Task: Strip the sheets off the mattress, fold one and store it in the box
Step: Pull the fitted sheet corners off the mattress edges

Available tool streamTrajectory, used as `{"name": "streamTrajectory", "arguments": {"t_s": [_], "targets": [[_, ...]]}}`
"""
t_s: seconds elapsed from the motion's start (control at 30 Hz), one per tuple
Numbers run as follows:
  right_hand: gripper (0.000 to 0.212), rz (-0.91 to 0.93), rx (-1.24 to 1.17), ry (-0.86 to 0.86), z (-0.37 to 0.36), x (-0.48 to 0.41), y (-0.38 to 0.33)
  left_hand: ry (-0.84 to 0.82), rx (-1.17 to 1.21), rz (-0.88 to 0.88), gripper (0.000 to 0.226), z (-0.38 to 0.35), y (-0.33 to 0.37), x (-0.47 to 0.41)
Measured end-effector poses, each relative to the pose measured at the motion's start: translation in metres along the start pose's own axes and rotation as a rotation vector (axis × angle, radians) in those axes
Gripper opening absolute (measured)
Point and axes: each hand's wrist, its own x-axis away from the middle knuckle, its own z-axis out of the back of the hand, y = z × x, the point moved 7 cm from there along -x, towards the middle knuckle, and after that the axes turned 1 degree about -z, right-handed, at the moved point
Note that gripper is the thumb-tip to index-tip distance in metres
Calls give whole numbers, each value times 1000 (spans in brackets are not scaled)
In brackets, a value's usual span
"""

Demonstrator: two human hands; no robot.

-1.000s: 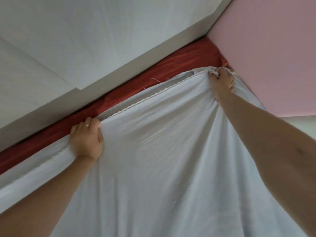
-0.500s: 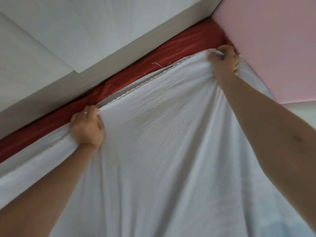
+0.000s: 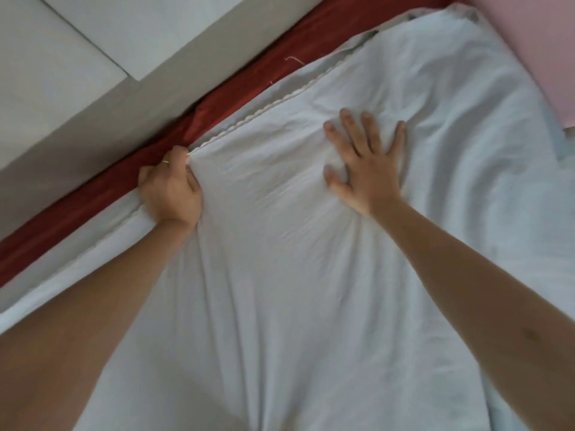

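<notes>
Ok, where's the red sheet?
In the head view, the red sheet runs diagonally across the upper left, between the wall and white sheet, beside the left hand.

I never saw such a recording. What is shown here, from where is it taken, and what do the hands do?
No machine: a person wears one camera on the head, looking down along both arms. The left hand grips the hemmed edge of a white sheet, fingers curled round it. The right hand lies flat on the same sheet, fingers spread, holding nothing. Beyond the sheet's edge red fabric shows, beside a pale wall; a pink surface is upper right.
</notes>
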Motion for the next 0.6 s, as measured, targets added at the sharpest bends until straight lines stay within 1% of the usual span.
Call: {"name": "streamTrajectory", "arguments": {"t_s": [0.07,0.13,0.17,0.2,0.23,0.27,0.3,0.33,0.37,0.4,0.43,0.47,0.5,0.57,0.6], "targets": [[69,-33,7,-80,1,-4,1,-92,-8,33,20,-4,1,-1],[68,-120,59,-199,6,0,-6,-143,-14,49,23,0,5,-2],[66,-173,34,-256,9,1,-13,-157,28,134,29,6,5,-4],[65,-207,-29,-324,7,-6,-31,-150,97,302,38,13,-4,-3],[66,-257,-74,-366,17,0,-25,-102,228,501,50,27,13,11],[68,-259,-153,-441,26,-9,-33,-80,324,694,61,40,21,29],[67,-233,-267,-518,38,-19,-39,-78,407,778,69,55,41,50],[61,-235,-409,-558,54,-7,-30,-138,424,697,78,73,77,78],[53,-214,-597,-564,66,-3,-32,-252,443,572,88,81,102,105],[47,-209,-779,-514,81,4,-37,-416,459,438,93,82,122,134],[44,-236,-946,-450,88,30,-34,-622,434,270,91,79,147,169],[43,-291,-1026,-367,89,75,-24,-819,377,100,86,76,173,212],[41,-306,-1028,-227,86,108,-24,-966,311,-2,87,67,177,243],[41,-364,-828,-5,55,216,-5,-1168,165,-115,110,53,196,301],[44,-393,-734,34,38,267,-2,-1180,106,-100,124,49,198,306]]}}
